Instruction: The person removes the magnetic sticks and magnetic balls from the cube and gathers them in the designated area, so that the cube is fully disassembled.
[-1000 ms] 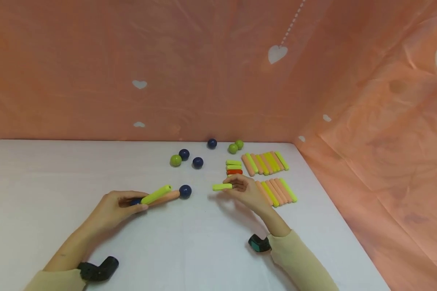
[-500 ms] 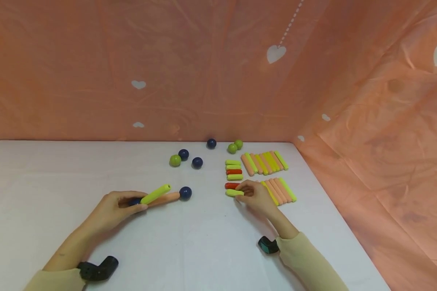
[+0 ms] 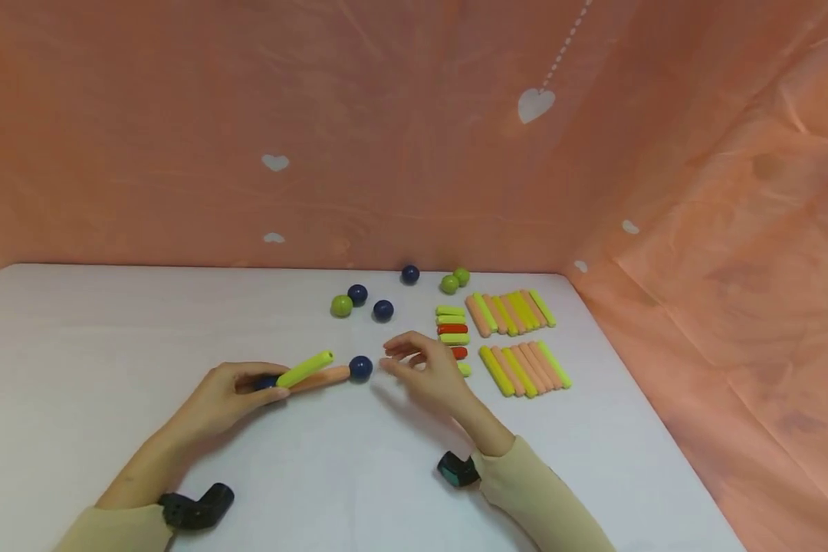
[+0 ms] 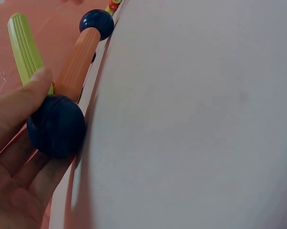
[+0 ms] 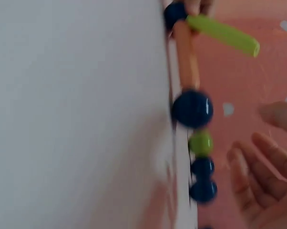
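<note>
A dark blue ball point(image 4: 56, 126) is pinched in my left hand point(image 3: 229, 397). An orange rod point(image 4: 78, 64) and a lime green rod point(image 3: 305, 369) fan out from that ball, the lime one angled higher with its far end free. The orange rod ends in a second dark blue ball point(image 3: 361, 369), low over the white table. Just right of that ball hovers my right hand point(image 3: 436, 377), fingers loosely bent and apart, holding nothing. In the right wrist view, a gap shows between its fingers point(image 5: 243, 176) and the ball.
Beyond the right hand runs a column of short lime and red rods point(image 3: 452, 329), partly hidden by it. Two rows of longer rods, a back row point(image 3: 510, 313) and a front row point(image 3: 525, 369), lie further right. Loose blue balls point(image 3: 382, 310) and green balls point(image 3: 341, 306) sit behind.
My right hand set a short lime rod at the near end of the short-rod column, released it and moved left towards the second blue ball. The left hand kept its hold.
</note>
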`<state>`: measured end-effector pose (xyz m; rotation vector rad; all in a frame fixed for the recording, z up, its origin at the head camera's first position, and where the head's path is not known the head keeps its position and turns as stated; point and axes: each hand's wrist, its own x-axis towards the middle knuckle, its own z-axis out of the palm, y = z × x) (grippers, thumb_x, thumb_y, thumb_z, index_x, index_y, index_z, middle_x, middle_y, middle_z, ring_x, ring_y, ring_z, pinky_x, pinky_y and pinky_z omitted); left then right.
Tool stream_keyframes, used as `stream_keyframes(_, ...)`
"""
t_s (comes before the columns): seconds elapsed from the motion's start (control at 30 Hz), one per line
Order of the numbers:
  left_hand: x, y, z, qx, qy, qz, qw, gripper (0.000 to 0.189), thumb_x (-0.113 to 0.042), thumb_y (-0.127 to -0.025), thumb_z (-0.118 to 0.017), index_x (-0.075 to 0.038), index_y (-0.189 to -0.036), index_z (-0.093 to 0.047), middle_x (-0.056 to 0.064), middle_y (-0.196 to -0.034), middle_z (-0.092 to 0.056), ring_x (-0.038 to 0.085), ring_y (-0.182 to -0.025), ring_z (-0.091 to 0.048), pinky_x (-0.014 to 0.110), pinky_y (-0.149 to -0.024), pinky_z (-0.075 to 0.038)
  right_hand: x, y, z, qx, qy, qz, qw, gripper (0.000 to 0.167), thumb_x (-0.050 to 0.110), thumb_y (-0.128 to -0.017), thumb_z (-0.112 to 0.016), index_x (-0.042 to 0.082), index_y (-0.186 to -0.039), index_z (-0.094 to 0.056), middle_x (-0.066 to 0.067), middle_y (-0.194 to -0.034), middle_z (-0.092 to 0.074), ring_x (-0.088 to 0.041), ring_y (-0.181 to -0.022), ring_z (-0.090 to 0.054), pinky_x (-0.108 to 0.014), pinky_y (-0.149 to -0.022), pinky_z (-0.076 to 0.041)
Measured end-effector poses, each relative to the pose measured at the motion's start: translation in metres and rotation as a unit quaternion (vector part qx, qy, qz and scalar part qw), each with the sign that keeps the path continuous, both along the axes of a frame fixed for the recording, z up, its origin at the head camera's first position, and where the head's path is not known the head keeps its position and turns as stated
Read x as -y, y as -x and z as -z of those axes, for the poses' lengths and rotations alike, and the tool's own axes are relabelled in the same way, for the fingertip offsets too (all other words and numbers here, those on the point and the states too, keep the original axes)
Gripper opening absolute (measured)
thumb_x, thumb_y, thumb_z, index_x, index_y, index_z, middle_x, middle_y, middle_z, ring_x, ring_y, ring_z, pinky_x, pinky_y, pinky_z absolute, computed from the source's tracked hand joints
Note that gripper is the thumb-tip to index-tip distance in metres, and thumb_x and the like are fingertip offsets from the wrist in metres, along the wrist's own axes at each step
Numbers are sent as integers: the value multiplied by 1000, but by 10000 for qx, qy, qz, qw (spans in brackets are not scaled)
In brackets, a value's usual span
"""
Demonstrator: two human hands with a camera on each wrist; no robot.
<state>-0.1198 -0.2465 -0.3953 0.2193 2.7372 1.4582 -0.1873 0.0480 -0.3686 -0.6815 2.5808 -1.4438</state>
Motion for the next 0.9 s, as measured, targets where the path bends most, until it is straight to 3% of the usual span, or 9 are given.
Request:
stream_keyframes(0.13, -1, 1, 3, -38, -31, 2, 10000, 34, -22, -84, -74, -4, -112, -70, 15, -112, -68, 13, -97, -64, 15, -77, -50, 24, 2, 1, 481, 868, -507, 9938, 28, 10, -88, -68, -4, -113, -65, -17, -103, -69, -21, -94, -65, -26, -82, -52)
stream_keyframes(0.33, -3, -1, 0, -55, -66, -65, 9999, 33, -22, -84, -75, -4, -111, -70, 15, -111, -69, 17, -99, -65, 18, -78, -52, 47, 3, 6, 954, 1392, -978, 9808, 29, 6, -88, -67, -7, -114, -64, -22, -106, -68, -8, -88, -64, -23, -81, -52)
stream_keyframes(0.5, -4, -1, -2, -7, -67, -39, 10000, 32, -21, -84, -74, -4, -110, -71, 15, -111, -69, 23, -101, -66, 22, -80, -53, 56, 2, 8, 974, 1542, -1227, 9755, 28, 2, -86, -68, -7, -113, -65, -24, -105, -67, -3, -84, -63, -22, -79, -52)
stream_keyframes(0.77, -3, -1, -2, 86, -138, 56, 9999, 32, -23, -83, -75, -4, -108, -71, 13, -108, -69, 23, -99, -67, 22, -80, -54, 57, 1, 10, 598, 1361, -1531, 9770, 24, 1, -88, -66, -7, -110, -65, -24, -106, -67, -4, -86, -62, -20, -79, -53)
stream_keyframes(0.9, 0, 0, -1, 77, -75, 74, 9999, 29, -22, -83, -75, -5, -107, -72, 11, -108, -69, 23, -100, -67, 20, -80, -53, 53, 5, 11, 923, 1298, -1224, 9796, 25, 5, -92, -62, -6, -114, -65, -23, -106, -67, -9, -87, -65, -21, -81, -53)
